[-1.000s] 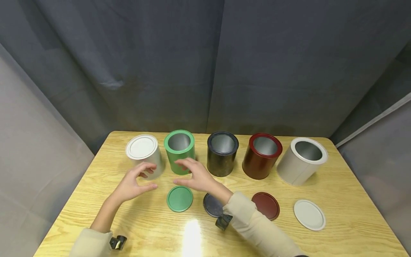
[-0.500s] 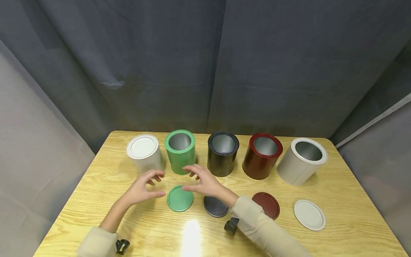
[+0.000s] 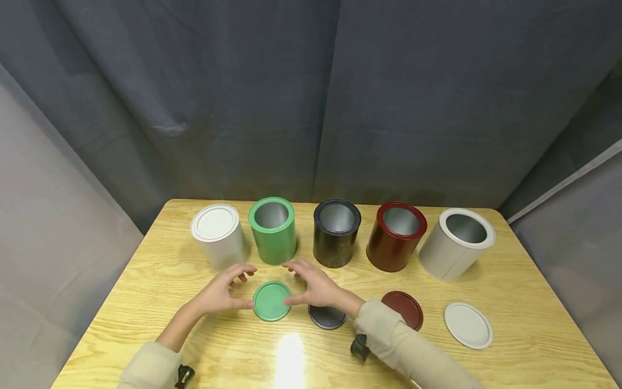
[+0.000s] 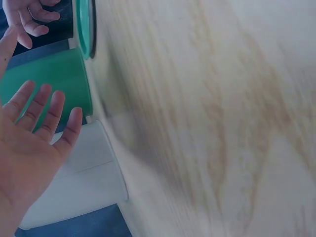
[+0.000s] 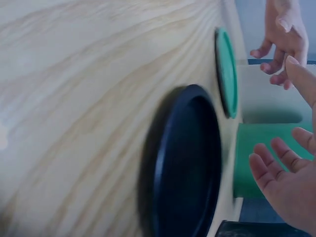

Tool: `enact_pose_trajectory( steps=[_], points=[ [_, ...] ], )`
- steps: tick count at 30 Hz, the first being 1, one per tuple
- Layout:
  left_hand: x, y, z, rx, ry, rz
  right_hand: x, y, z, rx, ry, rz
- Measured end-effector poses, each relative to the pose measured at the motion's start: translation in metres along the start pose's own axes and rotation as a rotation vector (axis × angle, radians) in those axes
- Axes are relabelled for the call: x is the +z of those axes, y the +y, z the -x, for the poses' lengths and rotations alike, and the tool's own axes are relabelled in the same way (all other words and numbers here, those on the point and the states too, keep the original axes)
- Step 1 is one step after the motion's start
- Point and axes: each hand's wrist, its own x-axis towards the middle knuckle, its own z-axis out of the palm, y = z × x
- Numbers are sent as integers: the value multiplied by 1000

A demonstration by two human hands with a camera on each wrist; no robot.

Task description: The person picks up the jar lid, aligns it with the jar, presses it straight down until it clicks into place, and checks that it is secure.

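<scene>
A round green lid (image 3: pixel 271 301) lies flat on the wooden table between my two hands. My left hand (image 3: pixel 224 292) hovers at its left side, thumb and fingers spread apart and holding nothing. On the lid's right side hovers my right hand (image 3: pixel 313 286), likewise spread; whether its thumb touches the lid I cannot tell. Just behind the lid stands the open green can (image 3: pixel 275 246). To its left is a white can (image 3: pixel 223 251) with a white lid on top. Below the right wrist lies a black lid (image 5: pixel 190 168), partly covered by the hand in the head view.
Right of the green can stand an open black can (image 3: pixel 335 248), a dark red can (image 3: pixel 392 251) and another white can (image 3: pixel 444 256). A dark red lid (image 3: pixel 403 310) and a white lid (image 3: pixel 468 325) lie before them. Grey curtains (image 3: pixel 311 108) surround the table (image 3: pixel 529 324).
Both hands have come down and toward me from near the cans, and moved right, to either side of the green lid. The cans and lids have stayed put.
</scene>
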Motion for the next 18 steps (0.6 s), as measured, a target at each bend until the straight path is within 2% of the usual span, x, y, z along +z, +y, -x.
enact_pose_trajectory(
  steps=[8, 18],
  points=[
    [3, -8, 0, 54, -56, -52, 7, 9, 2, 57, -56, 102],
    [7, -16, -1, 5, -119, -114, 12, 16, 2, 83, -95, 177]
  ],
)
